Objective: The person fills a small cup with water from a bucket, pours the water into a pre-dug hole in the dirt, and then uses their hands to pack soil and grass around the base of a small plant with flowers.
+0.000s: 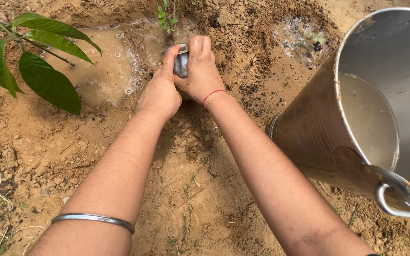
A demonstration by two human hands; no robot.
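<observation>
- The left hand (160,92) and the right hand (200,68) are both closed around 1 small steel cup (181,61), held low over the sandy soil (200,189).
- A muddy puddle (105,61) already lies just beside the cup, next to the leafy sapling (34,61).
- The steel bucket (319,123) at the right holds cloudy water well below its rim, so much water remains, in my judgement.

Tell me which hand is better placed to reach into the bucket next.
Probably the right hand. The bucket stands on its side, beside the right forearm. The left hand would have to cross over. Both hands clasp the small metal cup above the puddle.
</observation>
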